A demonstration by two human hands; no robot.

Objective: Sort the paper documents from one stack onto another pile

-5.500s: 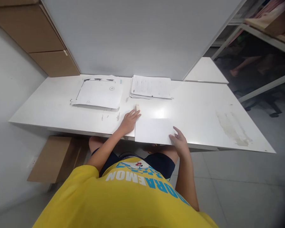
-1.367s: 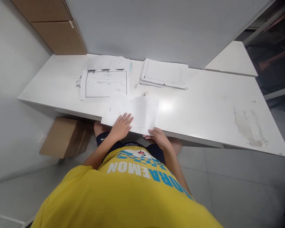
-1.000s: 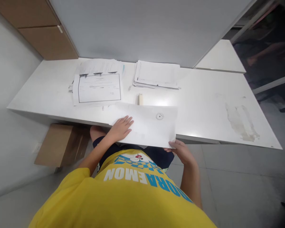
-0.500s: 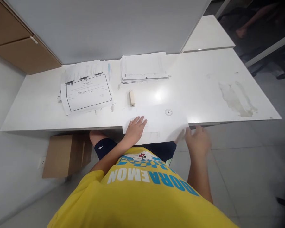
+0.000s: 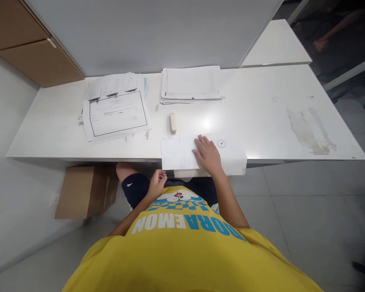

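My right hand [image 5: 209, 156] lies flat with fingers spread on white paper [image 5: 179, 152] at the desk's front edge. The paper shows two layers: an upper part on the left, and a lower part [image 5: 235, 164] with a round star stamp that overhangs the edge on the right. Whether this is one folded sheet or two sheets, I cannot tell. My left hand [image 5: 157, 183] is just below the paper's near left corner, fingers curled in, nothing visible in them. Beyond the paper, a cream stapler [image 5: 173, 123] rests on the desk.
On the white desk [image 5: 258, 121], a paper stack [image 5: 191, 83] stands at the back, and bordered printed sheets [image 5: 118, 113] lie at left. A grey panel [image 5: 158, 36] rises behind. Cardboard boxes [image 5: 76, 194] stand under the desk at left. Another person's foot [image 5: 320, 44] shows far right.
My right hand has moved left from the paper's right corner to press flat on it. My left hand has come off the paper and drawn back toward my body. The paper now shows layers.
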